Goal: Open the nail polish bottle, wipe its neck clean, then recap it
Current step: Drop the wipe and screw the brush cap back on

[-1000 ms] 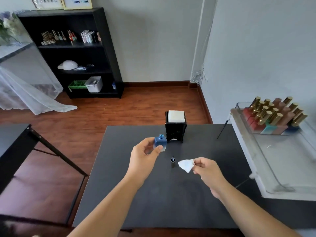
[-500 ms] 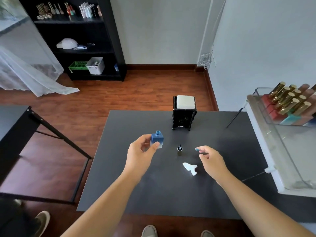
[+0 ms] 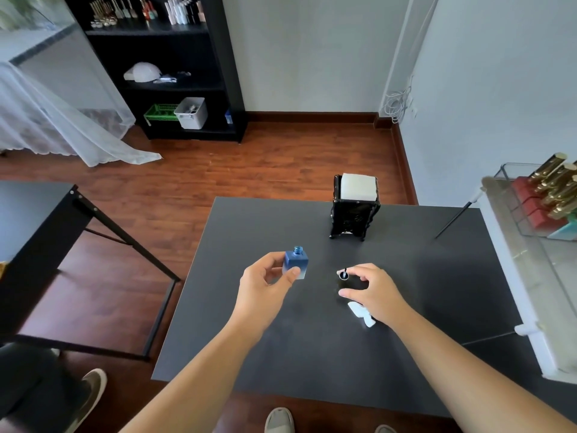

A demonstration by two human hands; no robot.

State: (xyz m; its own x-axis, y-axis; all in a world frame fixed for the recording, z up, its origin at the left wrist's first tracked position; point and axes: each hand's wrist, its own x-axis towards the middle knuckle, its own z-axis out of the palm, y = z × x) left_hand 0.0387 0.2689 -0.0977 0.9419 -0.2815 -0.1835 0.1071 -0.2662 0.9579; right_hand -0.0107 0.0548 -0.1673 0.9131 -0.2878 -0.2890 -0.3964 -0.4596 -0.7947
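Left hand (image 3: 265,285) pinches the square blue glass nail polish bottle (image 3: 296,263) between thumb and fingers, neck uncapped, held above the dark grey table (image 3: 281,354). Right hand (image 3: 373,292) curls its fingers around the black brush cap (image 3: 344,276) standing on the table. Crumpled white wipe (image 3: 362,314) lies just beneath that wrist. Ornate black holder (image 3: 352,214) behind carries a stack of white pads (image 3: 357,186).

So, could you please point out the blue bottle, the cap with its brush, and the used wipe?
blue bottle (image 3: 296,263): head view, front face of the body.
cap (image 3: 343,275): head view, open end where the brush stands.
wipe (image 3: 359,312): head view, crumpled middle.
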